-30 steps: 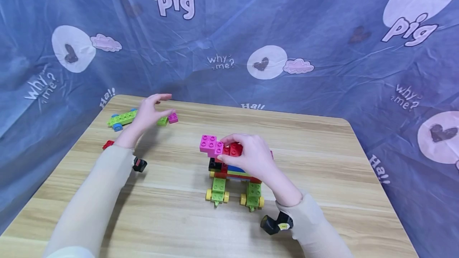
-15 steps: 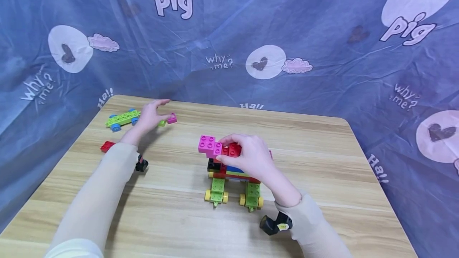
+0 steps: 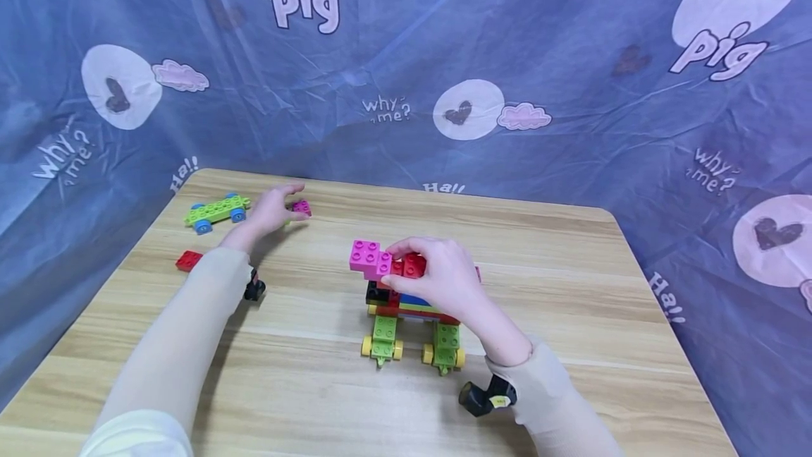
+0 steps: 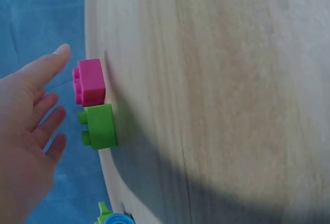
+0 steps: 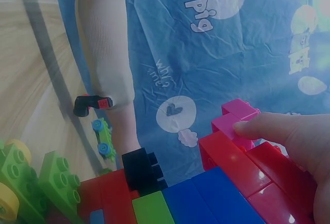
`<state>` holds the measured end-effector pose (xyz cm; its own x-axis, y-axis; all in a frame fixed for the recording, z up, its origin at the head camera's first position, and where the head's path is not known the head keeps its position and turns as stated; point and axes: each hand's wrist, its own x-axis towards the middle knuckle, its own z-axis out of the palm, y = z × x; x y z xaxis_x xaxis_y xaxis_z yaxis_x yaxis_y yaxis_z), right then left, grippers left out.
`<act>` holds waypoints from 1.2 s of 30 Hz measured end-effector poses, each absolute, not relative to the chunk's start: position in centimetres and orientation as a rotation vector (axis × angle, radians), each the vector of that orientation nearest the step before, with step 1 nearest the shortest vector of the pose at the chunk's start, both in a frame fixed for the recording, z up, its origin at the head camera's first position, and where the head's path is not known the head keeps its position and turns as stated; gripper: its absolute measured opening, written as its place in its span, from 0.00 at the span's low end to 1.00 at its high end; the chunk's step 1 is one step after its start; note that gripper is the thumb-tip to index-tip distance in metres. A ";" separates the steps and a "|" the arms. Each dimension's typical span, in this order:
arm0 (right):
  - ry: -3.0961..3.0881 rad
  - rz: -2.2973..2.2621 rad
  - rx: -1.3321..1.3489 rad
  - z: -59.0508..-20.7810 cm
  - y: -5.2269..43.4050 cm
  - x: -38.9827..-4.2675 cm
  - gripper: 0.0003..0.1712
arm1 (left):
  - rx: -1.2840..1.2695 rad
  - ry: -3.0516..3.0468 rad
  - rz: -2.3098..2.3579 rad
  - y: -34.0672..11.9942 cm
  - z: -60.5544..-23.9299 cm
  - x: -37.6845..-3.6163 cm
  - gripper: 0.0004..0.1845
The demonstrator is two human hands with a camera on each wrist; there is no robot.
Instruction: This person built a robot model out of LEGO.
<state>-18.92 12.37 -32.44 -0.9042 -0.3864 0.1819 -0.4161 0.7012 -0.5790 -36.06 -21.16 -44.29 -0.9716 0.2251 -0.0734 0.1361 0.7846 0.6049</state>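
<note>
My left hand [image 3: 269, 210] hovers at the table's far left, over a small pink brick [image 4: 92, 82] and a green brick [image 4: 102, 127] that lie side by side. Its fingers are spread and a gap separates them from both bricks in the left wrist view. With thumb and fingers my right hand [image 3: 447, 270] grips the top of a block-built figure, at its red bricks [image 5: 234, 162] and joined pink bricks [image 3: 365, 254]. Below these are blue bricks [image 5: 206, 198], a black brick [image 5: 140, 168] and green wheeled pieces [image 3: 383, 333] with yellow wheels. The palm hides part of the figure.
A green wheeled base [image 3: 218, 210] with blue wheels stands at the table's far left. Nearer lies a red brick [image 3: 188, 260], by the left sleeve [image 3: 184, 323]. A patterned blue cloth [image 3: 406, 55] hangs behind the wooden table [image 3: 545, 245].
My left hand has lowered and shifted slightly right toward the pink and green bricks, uncovering more of the green wheeled base. The right hand keeps its grip on the figure.
</note>
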 end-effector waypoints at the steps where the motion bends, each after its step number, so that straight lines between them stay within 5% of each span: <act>1: -2.855 0.989 0.673 -32.4 12.4 -18.9 0.21 | 0.289 2.828 0.936 -21.2 -44.4 -36.1 0.43; 36: -2.850 1.023 0.673 -32.6 12.4 -18.9 0.20 | 0.381 2.907 0.750 -20.6 -46.1 -36.8 0.28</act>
